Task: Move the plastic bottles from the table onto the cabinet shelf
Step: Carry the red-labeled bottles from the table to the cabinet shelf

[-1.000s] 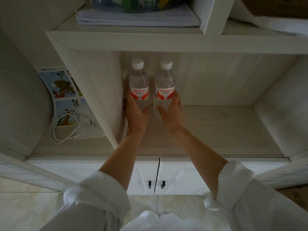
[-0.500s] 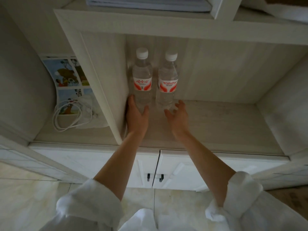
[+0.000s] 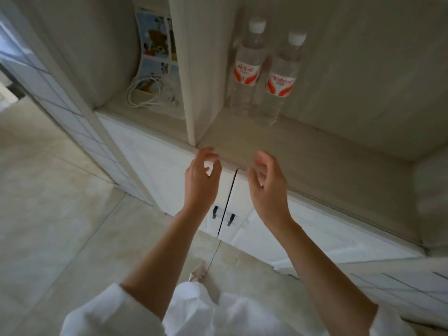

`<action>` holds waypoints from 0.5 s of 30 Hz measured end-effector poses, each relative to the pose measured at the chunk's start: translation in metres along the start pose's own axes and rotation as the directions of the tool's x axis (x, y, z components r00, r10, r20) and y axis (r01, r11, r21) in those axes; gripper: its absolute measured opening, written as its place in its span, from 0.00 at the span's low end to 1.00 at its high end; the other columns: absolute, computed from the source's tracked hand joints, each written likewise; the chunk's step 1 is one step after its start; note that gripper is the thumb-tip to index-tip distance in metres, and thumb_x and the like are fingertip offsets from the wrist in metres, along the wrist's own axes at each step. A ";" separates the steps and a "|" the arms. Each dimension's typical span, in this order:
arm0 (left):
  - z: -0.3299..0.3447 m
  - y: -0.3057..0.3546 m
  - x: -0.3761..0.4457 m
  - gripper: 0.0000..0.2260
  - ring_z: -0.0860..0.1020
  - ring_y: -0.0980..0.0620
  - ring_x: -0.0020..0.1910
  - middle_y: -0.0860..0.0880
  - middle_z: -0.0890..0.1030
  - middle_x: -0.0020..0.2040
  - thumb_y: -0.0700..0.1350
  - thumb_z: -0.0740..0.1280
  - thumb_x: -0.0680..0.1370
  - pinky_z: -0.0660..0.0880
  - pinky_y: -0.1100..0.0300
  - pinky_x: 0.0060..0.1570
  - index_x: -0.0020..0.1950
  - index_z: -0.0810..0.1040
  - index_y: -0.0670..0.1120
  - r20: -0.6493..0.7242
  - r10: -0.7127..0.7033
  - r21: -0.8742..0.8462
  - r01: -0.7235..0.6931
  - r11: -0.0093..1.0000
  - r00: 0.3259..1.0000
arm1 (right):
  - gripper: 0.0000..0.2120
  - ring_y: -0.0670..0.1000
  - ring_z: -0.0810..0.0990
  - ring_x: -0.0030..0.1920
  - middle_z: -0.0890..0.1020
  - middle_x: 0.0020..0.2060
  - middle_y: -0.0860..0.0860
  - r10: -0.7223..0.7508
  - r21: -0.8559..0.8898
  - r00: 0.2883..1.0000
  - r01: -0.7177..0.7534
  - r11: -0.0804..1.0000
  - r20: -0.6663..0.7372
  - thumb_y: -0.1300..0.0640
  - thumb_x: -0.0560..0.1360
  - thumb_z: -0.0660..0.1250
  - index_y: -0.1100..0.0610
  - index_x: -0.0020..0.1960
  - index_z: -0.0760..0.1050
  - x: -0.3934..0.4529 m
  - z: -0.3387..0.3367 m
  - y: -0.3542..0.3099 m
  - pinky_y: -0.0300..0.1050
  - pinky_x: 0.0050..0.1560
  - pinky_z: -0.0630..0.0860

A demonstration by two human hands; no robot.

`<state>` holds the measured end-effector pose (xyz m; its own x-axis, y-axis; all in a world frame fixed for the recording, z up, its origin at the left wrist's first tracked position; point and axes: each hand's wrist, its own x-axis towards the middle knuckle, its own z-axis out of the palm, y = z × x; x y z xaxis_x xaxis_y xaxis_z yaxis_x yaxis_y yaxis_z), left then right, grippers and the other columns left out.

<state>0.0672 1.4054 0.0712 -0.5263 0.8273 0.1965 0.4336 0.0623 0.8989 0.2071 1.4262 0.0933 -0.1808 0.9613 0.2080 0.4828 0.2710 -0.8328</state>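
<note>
Two clear plastic bottles with white caps and red-and-white labels stand upright side by side at the back left of the cabinet shelf [image 3: 315, 151]: the left bottle [image 3: 246, 69] and the right bottle [image 3: 281, 81]. My left hand [image 3: 201, 180] and my right hand [image 3: 268, 183] hover in front of the shelf's front edge, well clear of the bottles. Both hands hold nothing, fingers loosely curled and apart.
A vertical divider [image 3: 189, 93] separates the bottles' bay from a left bay holding a coiled white cable [image 3: 148, 95] and a picture sheet [image 3: 155, 44]. White double doors with dark handles [image 3: 223, 215] sit below the shelf. Tiled floor lies at the left.
Both hands have let go of the bottles and drawn back from the shelf to its front edge. The bottles stay standing. The view has tilted down and leftwards.
</note>
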 end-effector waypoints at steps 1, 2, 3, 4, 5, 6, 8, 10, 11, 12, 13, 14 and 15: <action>-0.002 -0.003 -0.005 0.11 0.80 0.54 0.53 0.54 0.82 0.51 0.40 0.64 0.79 0.79 0.54 0.54 0.61 0.75 0.46 0.014 -0.015 0.002 0.015 1.000 1.000 | 0.18 0.47 0.76 0.60 0.77 0.61 0.53 0.001 -0.014 1.000 -0.001 1.000 0.004 0.57 0.79 0.62 0.59 0.68 0.68 -0.004 0.001 -0.004 0.40 0.62 0.73; -0.005 -0.006 -0.010 0.10 0.80 0.56 0.53 0.54 0.82 0.50 0.40 0.64 0.79 0.79 0.55 0.54 0.60 0.75 0.46 0.028 -0.035 0.002 0.035 0.999 0.999 | 0.18 0.45 0.75 0.60 0.77 0.62 0.52 0.010 -0.021 1.000 -0.010 1.000 0.012 0.56 0.79 0.62 0.58 0.68 0.68 -0.009 0.002 -0.007 0.37 0.61 0.72; -0.007 -0.010 -0.018 0.10 0.80 0.56 0.52 0.54 0.82 0.49 0.40 0.64 0.79 0.79 0.55 0.53 0.59 0.76 0.46 0.021 -0.046 0.009 0.046 0.999 0.999 | 0.18 0.44 0.75 0.60 0.76 0.63 0.51 0.025 -0.019 0.999 -0.024 1.000 0.045 0.56 0.79 0.61 0.57 0.68 0.68 -0.016 0.003 -0.008 0.34 0.60 0.71; -0.015 -0.014 -0.037 0.09 0.81 0.57 0.51 0.54 0.82 0.48 0.39 0.65 0.79 0.79 0.56 0.52 0.58 0.76 0.46 -0.034 -0.078 0.011 0.078 0.997 0.996 | 0.18 0.44 0.74 0.61 0.76 0.63 0.50 0.018 -0.007 0.992 -0.017 1.000 0.128 0.55 0.79 0.61 0.57 0.68 0.68 -0.030 0.005 -0.008 0.32 0.59 0.70; -0.026 -0.018 -0.060 0.09 0.81 0.57 0.49 0.53 0.83 0.47 0.38 0.65 0.78 0.79 0.59 0.50 0.57 0.76 0.47 -0.109 -0.123 0.003 0.124 0.992 0.986 | 0.18 0.45 0.75 0.61 0.76 0.64 0.50 -0.001 0.001 0.975 0.001 1.000 0.223 0.54 0.79 0.61 0.56 0.68 0.68 -0.045 0.009 -0.008 0.31 0.59 0.69; -0.036 -0.022 -0.079 0.09 0.81 0.57 0.48 0.53 0.83 0.46 0.38 0.65 0.78 0.78 0.62 0.48 0.56 0.77 0.47 -0.154 -0.166 -0.010 0.167 0.986 0.974 | 0.18 0.45 0.75 0.61 0.76 0.63 0.50 -0.011 0.009 0.958 0.008 1.000 0.288 0.55 0.79 0.61 0.56 0.68 0.68 -0.057 0.012 -0.006 0.31 0.59 0.70; -0.063 -0.031 -0.122 0.09 0.81 0.58 0.44 0.53 0.83 0.44 0.37 0.66 0.77 0.77 0.66 0.43 0.55 0.77 0.48 -0.237 -0.254 -0.009 0.259 0.966 0.938 | 0.17 0.46 0.76 0.60 0.77 0.61 0.50 -0.046 0.037 0.918 0.034 0.999 0.394 0.56 0.79 0.61 0.57 0.68 0.68 -0.082 0.022 -0.009 0.37 0.60 0.73; -0.091 -0.042 -0.162 0.08 0.81 0.56 0.41 0.52 0.83 0.41 0.37 0.66 0.77 0.79 0.61 0.41 0.53 0.79 0.49 -0.328 -0.331 0.017 0.356 0.934 0.885 | 0.17 0.47 0.76 0.58 0.78 0.58 0.50 -0.087 0.067 0.868 0.062 0.996 0.489 0.57 0.79 0.61 0.57 0.67 0.69 -0.106 0.035 -0.016 0.44 0.61 0.74; -0.104 -0.047 -0.180 0.08 0.82 0.54 0.40 0.51 0.83 0.40 0.38 0.67 0.76 0.79 0.57 0.42 0.52 0.79 0.49 -0.373 -0.367 0.020 0.403 0.915 0.852 | 0.16 0.47 0.77 0.58 0.78 0.57 0.50 -0.105 0.081 0.840 0.073 0.994 0.533 0.58 0.79 0.62 0.58 0.66 0.70 -0.117 0.041 -0.019 0.45 0.61 0.74; -0.119 -0.051 -0.199 0.08 0.82 0.52 0.40 0.50 0.84 0.40 0.38 0.67 0.76 0.80 0.54 0.43 0.52 0.80 0.48 -0.420 -0.398 0.018 0.445 0.895 0.816 | 0.16 0.47 0.77 0.57 0.78 0.56 0.50 -0.127 0.093 0.804 0.089 0.992 0.581 0.59 0.78 0.62 0.58 0.66 0.70 -0.130 0.048 -0.023 0.46 0.61 0.74; -0.132 -0.054 -0.218 0.07 0.82 0.52 0.40 0.50 0.84 0.39 0.38 0.67 0.76 0.80 0.53 0.43 0.51 0.80 0.48 -0.465 -0.416 0.018 0.478 0.878 0.781 | 0.16 0.47 0.77 0.57 0.79 0.56 0.50 -0.149 0.101 0.763 0.110 0.989 0.629 0.59 0.78 0.62 0.58 0.66 0.70 -0.142 0.055 -0.028 0.46 0.61 0.75; -0.145 -0.057 -0.237 0.07 0.82 0.53 0.40 0.50 0.84 0.39 0.38 0.66 0.76 0.80 0.53 0.43 0.51 0.80 0.47 -0.510 -0.428 0.016 0.506 0.862 0.746 | 0.16 0.47 0.77 0.56 0.79 0.55 0.51 -0.176 0.113 0.717 0.134 0.984 0.675 0.60 0.78 0.62 0.58 0.65 0.70 -0.155 0.062 -0.034 0.46 0.61 0.75; -0.159 -0.059 -0.256 0.07 0.82 0.54 0.40 0.51 0.84 0.39 0.38 0.66 0.77 0.80 0.54 0.43 0.51 0.80 0.46 -0.556 -0.432 0.014 0.528 0.849 0.710 | 0.16 0.47 0.78 0.56 0.79 0.55 0.51 -0.205 0.127 0.666 0.164 0.978 0.717 0.60 0.78 0.63 0.58 0.65 0.70 -0.169 0.071 -0.040 0.46 0.61 0.75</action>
<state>0.0603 1.1013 0.0296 -0.9676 0.2505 -0.0309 0.1012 0.4974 0.8616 0.1574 1.2498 0.0547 -0.8337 0.5491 -0.0584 0.3336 0.4166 -0.8457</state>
